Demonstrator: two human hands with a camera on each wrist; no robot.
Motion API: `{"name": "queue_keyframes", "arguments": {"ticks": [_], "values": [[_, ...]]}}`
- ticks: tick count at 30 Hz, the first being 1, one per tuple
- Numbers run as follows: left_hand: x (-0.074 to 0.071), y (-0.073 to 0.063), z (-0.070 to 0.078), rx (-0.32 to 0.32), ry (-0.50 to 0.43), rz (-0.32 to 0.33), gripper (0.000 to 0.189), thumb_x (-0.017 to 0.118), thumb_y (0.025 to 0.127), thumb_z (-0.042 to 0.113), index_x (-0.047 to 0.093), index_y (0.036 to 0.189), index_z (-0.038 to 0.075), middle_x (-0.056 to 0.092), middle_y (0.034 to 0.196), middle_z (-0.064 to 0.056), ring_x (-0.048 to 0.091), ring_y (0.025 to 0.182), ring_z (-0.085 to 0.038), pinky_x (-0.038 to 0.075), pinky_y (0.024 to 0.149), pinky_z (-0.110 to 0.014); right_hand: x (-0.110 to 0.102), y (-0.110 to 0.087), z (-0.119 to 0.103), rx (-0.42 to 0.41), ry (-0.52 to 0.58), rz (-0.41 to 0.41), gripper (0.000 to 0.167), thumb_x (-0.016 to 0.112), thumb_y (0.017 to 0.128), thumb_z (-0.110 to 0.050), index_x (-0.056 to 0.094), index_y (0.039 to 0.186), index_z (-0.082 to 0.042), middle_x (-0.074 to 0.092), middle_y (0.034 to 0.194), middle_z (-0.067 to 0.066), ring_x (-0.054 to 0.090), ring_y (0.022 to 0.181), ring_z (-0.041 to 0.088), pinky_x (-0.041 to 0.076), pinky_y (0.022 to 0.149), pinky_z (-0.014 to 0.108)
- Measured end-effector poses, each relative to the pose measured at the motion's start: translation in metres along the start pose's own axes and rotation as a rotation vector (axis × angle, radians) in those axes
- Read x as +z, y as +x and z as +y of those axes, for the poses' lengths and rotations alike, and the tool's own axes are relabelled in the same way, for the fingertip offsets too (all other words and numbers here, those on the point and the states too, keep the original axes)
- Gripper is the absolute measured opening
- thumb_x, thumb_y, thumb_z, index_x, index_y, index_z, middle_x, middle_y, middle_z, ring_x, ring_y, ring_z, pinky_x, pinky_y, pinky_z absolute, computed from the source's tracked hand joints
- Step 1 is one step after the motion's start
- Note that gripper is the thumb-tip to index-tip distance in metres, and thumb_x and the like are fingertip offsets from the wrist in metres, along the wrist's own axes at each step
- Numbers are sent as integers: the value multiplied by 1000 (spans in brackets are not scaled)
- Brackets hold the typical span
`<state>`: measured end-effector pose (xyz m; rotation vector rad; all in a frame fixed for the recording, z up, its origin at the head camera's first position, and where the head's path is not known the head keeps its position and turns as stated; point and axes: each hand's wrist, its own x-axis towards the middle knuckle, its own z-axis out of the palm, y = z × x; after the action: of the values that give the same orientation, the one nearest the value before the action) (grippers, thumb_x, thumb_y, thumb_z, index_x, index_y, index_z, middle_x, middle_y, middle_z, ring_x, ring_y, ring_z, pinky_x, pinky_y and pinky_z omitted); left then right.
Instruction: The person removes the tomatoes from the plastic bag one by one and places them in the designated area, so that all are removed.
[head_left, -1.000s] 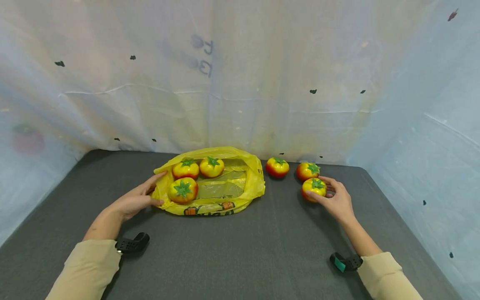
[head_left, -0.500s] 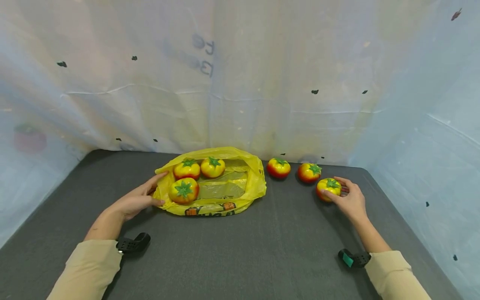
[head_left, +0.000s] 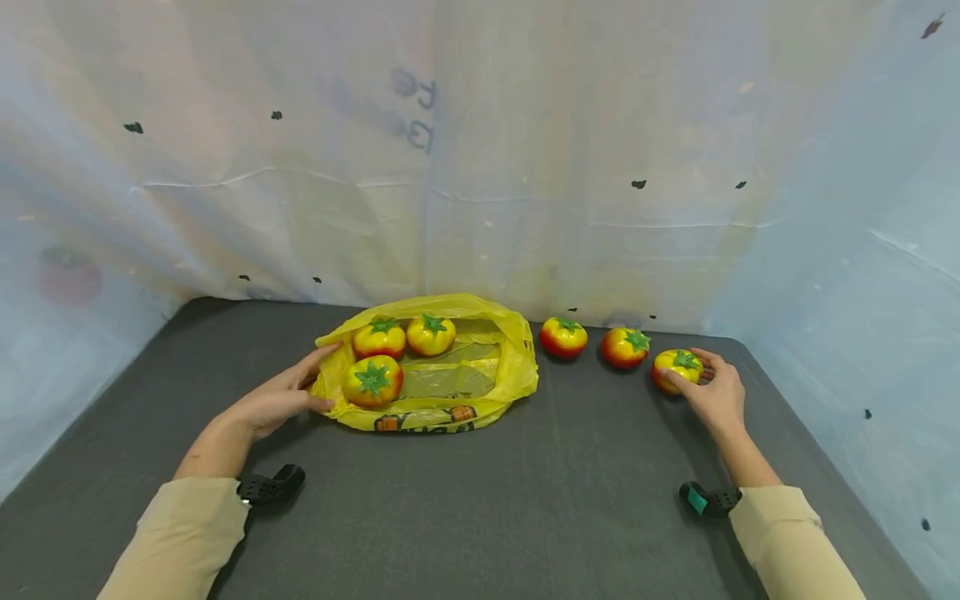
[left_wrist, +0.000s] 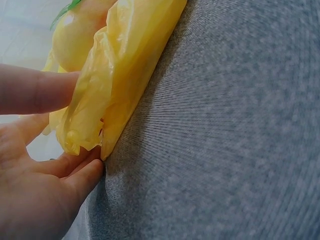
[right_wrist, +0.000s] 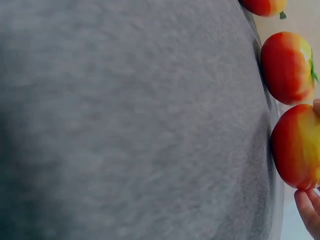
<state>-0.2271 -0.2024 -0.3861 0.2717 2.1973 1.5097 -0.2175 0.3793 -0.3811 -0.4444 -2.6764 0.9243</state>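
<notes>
At the left in the head view, my left hand [head_left: 281, 398] holds the left end of a yellow plastic bag [head_left: 498, 387], thumb and fingers on either side of it. The bag lies with its mouth open. Three yellow-red toy tomatoes with green star-shaped tops sit inside, one of them a toy tomato [head_left: 372, 381] close to that hand. On the right, my right hand [head_left: 718, 396] has its thumb and fingers around another toy tomato [head_left: 677, 372], low at the table. Left of it stand a toy tomato [head_left: 626, 347] and a further toy tomato [head_left: 563, 337].
Everything is on a dark grey table [head_left: 480, 517]. A pale sheet [head_left: 480, 167] hangs along the back edge, and similar sheeting [head_left: 885, 333] closes off the right side.
My right hand has moved right with its toy tomato, away from the toy tomato beside it, now separated by a gap. My left hand has stayed at the bag.
</notes>
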Motion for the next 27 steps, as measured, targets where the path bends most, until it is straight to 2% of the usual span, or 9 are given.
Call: {"name": "queue_keyframes", "arguments": {"ticks": [7, 14, 27], "values": [[1, 0, 1, -7, -7, -4, 98, 62, 87, 4, -5, 156, 23, -15, 156, -26, -8, 141, -51, 6, 104, -74, 3, 13, 2, 63, -6, 7, 75, 62, 90, -43, 35, 147, -2, 37, 142, 30, 40, 127, 46, 36, 104, 55], [1, 0, 1, -10, -2, -2, 97, 61, 87, 4, -5, 156, 22, -14, 156, -27, -7, 141, -51, 7, 105, -73, 7, 29, 6, 148, 44, 16, 76, 58, 92, -43, 29, 150, -5, 33, 149, 27, 38, 133, 45, 35, 107, 53], [1, 0, 0, -1, 1, 9, 96, 61, 87, 5, -4, 156, 22, -12, 157, -26, -5, 142, -51, 8, 106, -71, 12, 45, 8, 134, 50, 7, 79, 58, 92, -45, 25, 152, -5, 29, 152, 26, 36, 134, 45, 35, 107, 54]]}}
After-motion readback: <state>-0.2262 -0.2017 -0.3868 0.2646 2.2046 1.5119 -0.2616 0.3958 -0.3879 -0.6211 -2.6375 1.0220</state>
